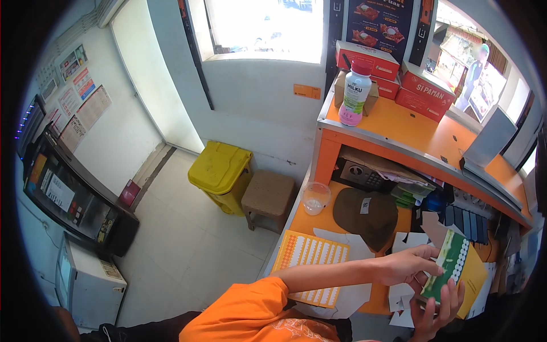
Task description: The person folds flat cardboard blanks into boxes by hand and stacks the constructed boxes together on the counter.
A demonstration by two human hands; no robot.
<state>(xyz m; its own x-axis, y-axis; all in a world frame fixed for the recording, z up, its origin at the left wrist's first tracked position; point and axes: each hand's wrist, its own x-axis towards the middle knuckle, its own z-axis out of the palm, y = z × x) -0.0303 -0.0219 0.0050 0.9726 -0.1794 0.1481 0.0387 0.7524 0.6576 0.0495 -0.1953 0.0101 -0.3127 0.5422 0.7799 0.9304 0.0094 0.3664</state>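
Note:
My left hand [405, 265] reaches across from the orange sleeve and grips the upper left side of a green printed card or thin pack [443, 268] with a row of white circles. My right hand [437, 310] holds the same green item from below, its fingers over the lower edge. Behind it shows a yellow sheet [474, 280]; whether a hand also holds that sheet I cannot tell. Under my left forearm lies an orange-and-white sheet of labels [313, 253]. Near my left hand are white paper pieces [401, 297] and a brown cap [364, 215].
A clear plastic cup [316, 199] stands at the desk's left edge. The raised orange shelf [393, 122] carries a MILKU bottle [354, 94], red boxes [424, 91] and a laptop [491, 142]. Below it sits a safe [362, 172]. On the floor are a yellow bin [219, 171] and brown stool [269, 194].

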